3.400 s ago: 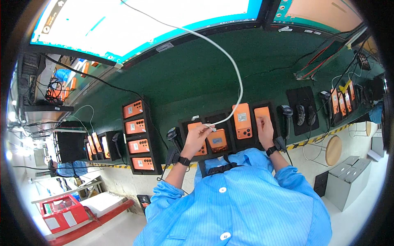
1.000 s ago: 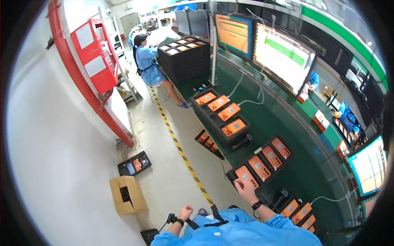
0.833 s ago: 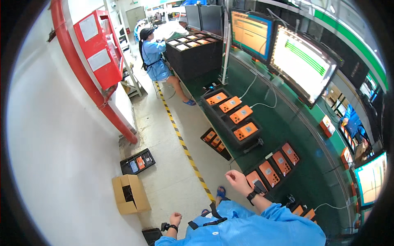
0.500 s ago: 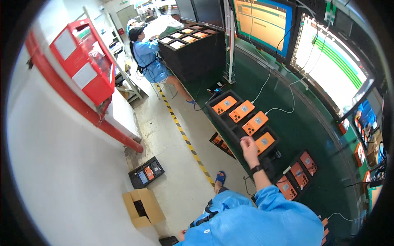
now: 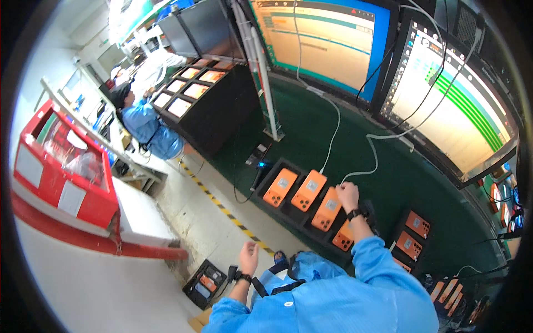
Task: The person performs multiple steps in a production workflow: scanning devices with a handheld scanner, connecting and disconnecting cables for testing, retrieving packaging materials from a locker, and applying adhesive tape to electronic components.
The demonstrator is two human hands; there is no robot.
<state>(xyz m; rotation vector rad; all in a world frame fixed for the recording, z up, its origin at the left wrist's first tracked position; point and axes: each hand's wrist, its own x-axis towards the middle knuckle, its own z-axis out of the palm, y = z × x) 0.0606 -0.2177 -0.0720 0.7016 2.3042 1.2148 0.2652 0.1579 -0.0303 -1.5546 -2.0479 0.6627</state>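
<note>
A: Starting at the left of the frame, what is there?

B: A red bin with white panels [image 5: 61, 166] on a red-edged bench, and behind it, upper left, a co-worker in a blue coat [image 5: 145, 125] at a black rack of lit trays [image 5: 194, 94]. None of that is near the wearer's hands.

A: And the left hand?

B: The left hand [image 5: 248, 258] hangs free at lower centre over the pale floor [image 5: 189, 205], fingers loosely apart, holding nothing. Nearest to it is a small black tray of orange parts [image 5: 206, 282] on the floor, just below and left of it.

A: Further right?

B: The right hand [image 5: 348, 195] is at the end of the white cable [image 5: 361, 172], right beside the third of the flat orange rectangular devices [image 5: 327, 208] lying in a black tray on the green worktop [image 5: 311, 139]. Its fingers look curled together at the cable end, but whether they actually pinch the plug cannot be told; the spot is too small.

A: What could go wrong?

B: The cable runs up to the large bright monitors [image 5: 455, 105] with loops of slack. A sideways tug could plausibly drag the device askew in its slot or nudge the neighbouring orange device [image 5: 308, 190]. The wearer is also leaning well over with only one hand on the work, so a misaligned plug pressed in at an angle seems the likelier fault.
</note>
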